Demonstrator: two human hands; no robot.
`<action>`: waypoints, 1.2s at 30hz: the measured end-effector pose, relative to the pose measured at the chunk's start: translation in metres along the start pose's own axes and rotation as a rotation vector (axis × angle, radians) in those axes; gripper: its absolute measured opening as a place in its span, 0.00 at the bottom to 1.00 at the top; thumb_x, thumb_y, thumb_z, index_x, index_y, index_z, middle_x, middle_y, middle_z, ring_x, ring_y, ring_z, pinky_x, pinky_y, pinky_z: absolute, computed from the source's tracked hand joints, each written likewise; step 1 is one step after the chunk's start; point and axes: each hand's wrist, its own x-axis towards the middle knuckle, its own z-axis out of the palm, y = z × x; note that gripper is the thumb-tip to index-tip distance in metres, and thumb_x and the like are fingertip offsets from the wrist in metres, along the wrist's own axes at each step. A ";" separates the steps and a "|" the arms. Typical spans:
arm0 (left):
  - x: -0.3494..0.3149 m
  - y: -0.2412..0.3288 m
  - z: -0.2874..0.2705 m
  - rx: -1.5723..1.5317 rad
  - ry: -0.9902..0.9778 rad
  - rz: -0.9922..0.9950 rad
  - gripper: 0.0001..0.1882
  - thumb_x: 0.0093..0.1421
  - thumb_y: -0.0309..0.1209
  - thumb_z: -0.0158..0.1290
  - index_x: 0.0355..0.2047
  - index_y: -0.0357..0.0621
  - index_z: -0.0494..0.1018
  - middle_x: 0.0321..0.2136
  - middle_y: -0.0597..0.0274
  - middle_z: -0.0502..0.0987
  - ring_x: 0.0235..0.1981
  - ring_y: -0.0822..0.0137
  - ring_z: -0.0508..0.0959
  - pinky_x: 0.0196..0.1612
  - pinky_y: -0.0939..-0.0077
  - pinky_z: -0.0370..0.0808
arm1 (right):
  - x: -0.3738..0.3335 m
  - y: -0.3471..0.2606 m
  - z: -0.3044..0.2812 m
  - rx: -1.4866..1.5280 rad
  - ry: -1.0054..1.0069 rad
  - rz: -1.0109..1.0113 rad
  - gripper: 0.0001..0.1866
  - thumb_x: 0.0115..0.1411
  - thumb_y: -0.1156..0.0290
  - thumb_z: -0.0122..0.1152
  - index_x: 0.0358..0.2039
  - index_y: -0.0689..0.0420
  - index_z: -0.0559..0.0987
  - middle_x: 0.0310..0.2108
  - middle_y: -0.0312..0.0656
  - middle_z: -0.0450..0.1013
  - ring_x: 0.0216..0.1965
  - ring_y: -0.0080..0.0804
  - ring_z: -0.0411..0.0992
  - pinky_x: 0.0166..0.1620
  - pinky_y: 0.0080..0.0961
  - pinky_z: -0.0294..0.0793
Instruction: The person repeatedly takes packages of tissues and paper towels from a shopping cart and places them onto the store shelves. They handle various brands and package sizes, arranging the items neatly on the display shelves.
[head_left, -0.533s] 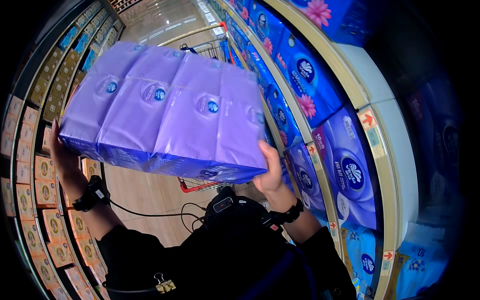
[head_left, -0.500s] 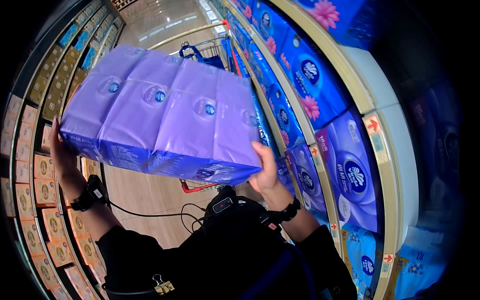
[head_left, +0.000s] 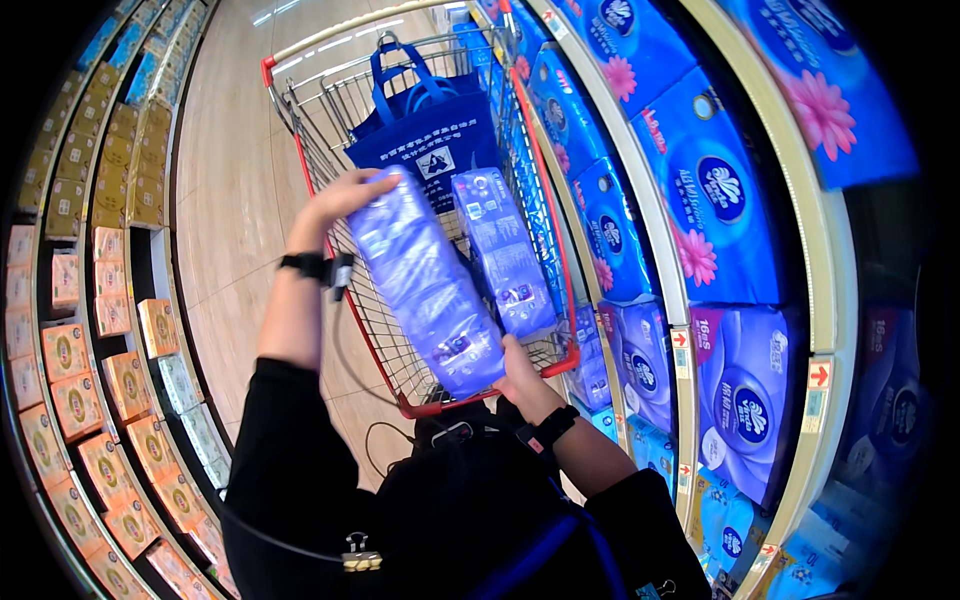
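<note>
Between my two hands is a purple plastic-wrapped pack of tissues (head_left: 425, 280), turned narrow side up over the shopping cart (head_left: 375, 360). My left hand (head_left: 345, 200) grips its far left end, while my right hand (head_left: 520, 375) holds the near right corner. Another purple tissue pack (head_left: 505, 255) stands in the cart just to the right of the held one. Beyond both packs, a dark blue tote bag (head_left: 420, 125) with raised handles sits at the cart's far end. The held pack's lower part is hidden, so I cannot tell whether it touches the cart's bottom.
Along the right, close to the cart, runs a shelf (head_left: 650, 180) stacked with blue and purple tissue packs. Shelves on the left hold orange boxes (head_left: 75, 405) and brown boxes (head_left: 75, 155). Tiled floor (head_left: 225, 200) lies between the cart and the left shelves. A cable hangs by my left arm.
The tissue pack has gone from lying broad side up in front of me to narrow side up in the cart's opening. More of the cart, its tote bag and the second pack now show.
</note>
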 end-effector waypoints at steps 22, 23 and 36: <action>0.175 -0.325 0.243 0.170 0.213 -0.611 0.43 0.57 0.45 0.56 0.68 0.39 0.55 0.66 0.38 0.60 0.65 0.39 0.65 0.65 0.54 0.66 | 0.068 -0.040 0.039 -2.151 -0.017 -0.346 0.40 0.64 0.51 0.57 0.68 0.65 0.61 0.73 0.55 0.47 0.74 0.50 0.45 0.63 0.41 0.68; 0.176 -0.326 0.245 0.201 0.189 -0.666 0.47 0.58 0.46 0.57 0.71 0.42 0.48 0.68 0.39 0.55 0.67 0.42 0.62 0.67 0.54 0.63 | 0.070 -0.041 0.038 -2.132 -0.031 -0.352 0.40 0.64 0.51 0.57 0.68 0.65 0.61 0.73 0.55 0.47 0.74 0.50 0.45 0.64 0.40 0.68; 0.150 -0.313 0.241 0.125 0.067 -0.594 0.28 0.59 0.47 0.59 0.43 0.28 0.78 0.38 0.38 0.82 0.43 0.47 0.83 0.44 0.60 0.78 | 0.062 -0.051 0.028 -2.090 -0.044 -0.546 0.34 0.64 0.56 0.58 0.65 0.63 0.66 0.71 0.50 0.56 0.72 0.43 0.54 0.59 0.36 0.72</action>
